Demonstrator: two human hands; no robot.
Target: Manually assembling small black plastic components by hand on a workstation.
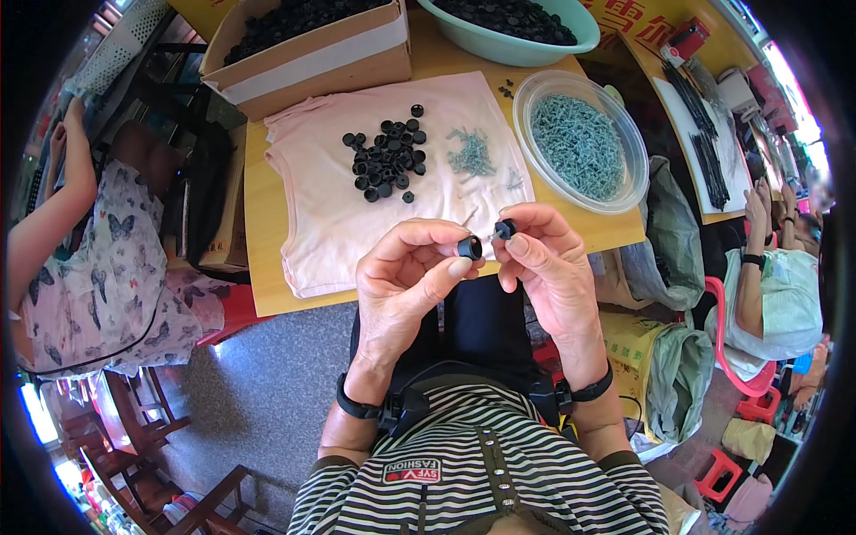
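Over the table's near edge, my left hand (406, 267) pinches a small round black plastic cap (470, 248) between thumb and fingers, its hollow side partly showing. Close beside it, my right hand (555, 267) grips another small black plastic piece (506, 229); a small pale bit shows next to it, too small to make out. The two pieces are near each other but apart. Beyond my hands, a pink cloth (312, 205) carries a heap of black caps (385, 156) and a small pile of silvery screws (471, 153).
A clear round tub (635, 183) full of screws stands at the right of the wooden table (267, 281). At the back are a cardboard box (321, 58) and a pale green basin (508, 55), both holding black parts. Sacks (678, 383) stand at right; other people sit on both sides.
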